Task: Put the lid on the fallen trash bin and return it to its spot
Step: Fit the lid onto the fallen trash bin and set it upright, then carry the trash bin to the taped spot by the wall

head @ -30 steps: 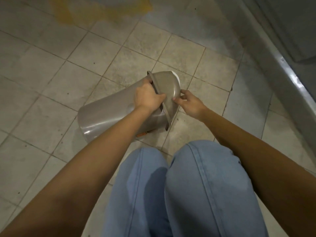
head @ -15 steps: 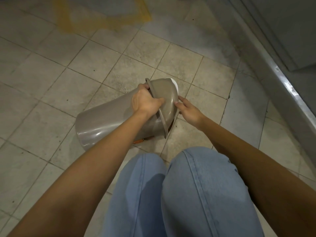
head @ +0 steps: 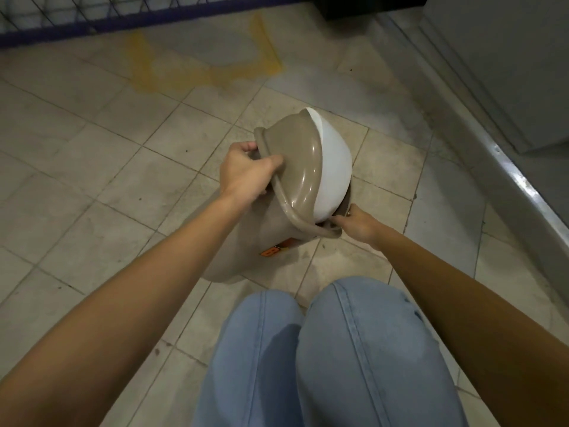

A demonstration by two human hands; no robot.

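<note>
A taupe plastic trash bin (head: pixel 246 241) stands tilted on the tiled floor in front of my knees, its mouth turned up and to the right. A taupe domed lid (head: pixel 292 167) with a white swing flap (head: pixel 334 171) sits on the mouth. My left hand (head: pixel 243 172) grips the lid's rim at its upper left, thumb across the dome. My right hand (head: pixel 357 223) pinches the rim at the lower right. An orange sticker (head: pixel 274 249) shows on the bin's side. My left forearm hides the bin's base.
A raised grey metal threshold (head: pixel 508 180) runs diagonally along the right, with a pale wall or door behind it. A dark blue wire fence (head: pixel 92 16) crosses the far left. A yellow stain (head: pixel 203 69) marks the floor beyond the bin. My jeans-clad knees (head: pixel 323 349) fill the foreground.
The bin has swung up from lying on its side to a tilted, nearly standing pose. The lid's white flap now faces the camera. Both hands stayed on the rim, and the view has tilted upward.
</note>
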